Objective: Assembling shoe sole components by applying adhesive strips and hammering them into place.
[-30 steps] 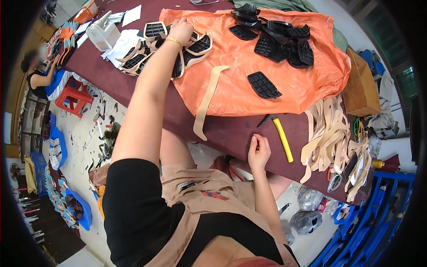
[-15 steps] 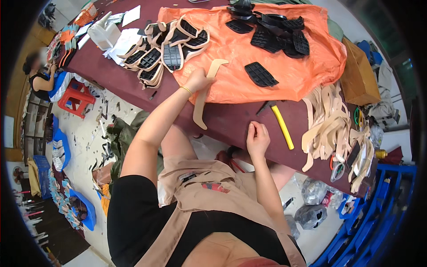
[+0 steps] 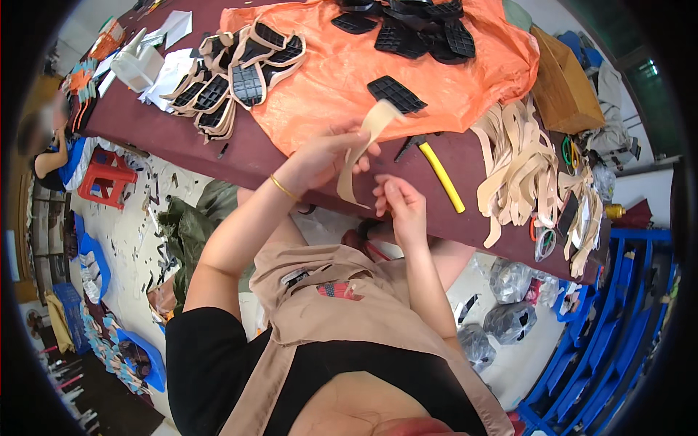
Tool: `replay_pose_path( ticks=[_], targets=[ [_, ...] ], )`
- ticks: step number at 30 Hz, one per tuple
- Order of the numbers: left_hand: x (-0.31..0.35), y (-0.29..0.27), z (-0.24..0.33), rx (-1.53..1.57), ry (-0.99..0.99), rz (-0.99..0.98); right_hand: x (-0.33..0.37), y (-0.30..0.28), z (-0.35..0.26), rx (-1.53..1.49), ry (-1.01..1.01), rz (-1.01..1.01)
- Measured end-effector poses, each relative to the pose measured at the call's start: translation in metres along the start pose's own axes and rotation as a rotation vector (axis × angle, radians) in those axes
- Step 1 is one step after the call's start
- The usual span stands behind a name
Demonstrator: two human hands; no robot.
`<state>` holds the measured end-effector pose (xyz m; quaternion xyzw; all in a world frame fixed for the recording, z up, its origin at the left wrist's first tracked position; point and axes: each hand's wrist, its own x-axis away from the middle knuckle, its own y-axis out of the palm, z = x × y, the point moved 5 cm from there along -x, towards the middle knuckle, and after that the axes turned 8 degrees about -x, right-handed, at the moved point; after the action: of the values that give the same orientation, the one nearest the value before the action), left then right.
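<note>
Maroon tabletop (image 3: 163, 132) showed around an orange sheet (image 3: 291, 109), and above its front edge the left hand (image 3: 331, 156) gripped a beige strip (image 3: 374, 125). Loosely curled and seemingly empty, the right hand (image 3: 405, 207) was just beside the strip's lower end. A slack left-hand grip could have let the strip drop to the floor (image 3: 123, 291).
</note>
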<state>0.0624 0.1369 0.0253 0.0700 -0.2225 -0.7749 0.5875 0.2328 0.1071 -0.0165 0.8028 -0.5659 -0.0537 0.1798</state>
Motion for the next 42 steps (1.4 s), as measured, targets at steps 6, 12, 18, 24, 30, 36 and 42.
replay_pose_path(
  ticks=[6, 12, 18, 24, 30, 36, 42],
  targets=[
    [0.016, 0.077, -0.044, 0.699, -0.47, -0.434, -0.023, -0.009, -0.034, -0.718, -0.082, -0.347],
    [-0.128, 0.024, -0.029, -0.95, 0.373, -0.034, 0.013, -0.061, -0.1, -0.541, -0.464, -0.224],
    [-0.211, -0.008, -0.029, -1.795, 0.043, -0.433, 0.044, -0.042, -0.128, -0.551, -0.415, -0.544],
    [-0.112, -0.022, 0.055, -1.791, 1.193, 0.133, 0.061, -0.048, -0.116, -0.441, -0.477, -0.335],
    [0.013, 0.004, 0.031, -0.514, 0.234, 0.303, 0.026, -0.031, -0.077, -0.058, -0.061, -0.004],
    [0.058, 0.041, -0.015, -0.371, 0.213, 0.304, 0.027, 0.014, -0.054, -0.26, 0.163, 0.092],
    [0.066, 0.041, -0.018, -0.443, 0.235, 0.338, 0.039, 0.017, -0.037, -0.337, 0.326, 0.104]
  ],
)
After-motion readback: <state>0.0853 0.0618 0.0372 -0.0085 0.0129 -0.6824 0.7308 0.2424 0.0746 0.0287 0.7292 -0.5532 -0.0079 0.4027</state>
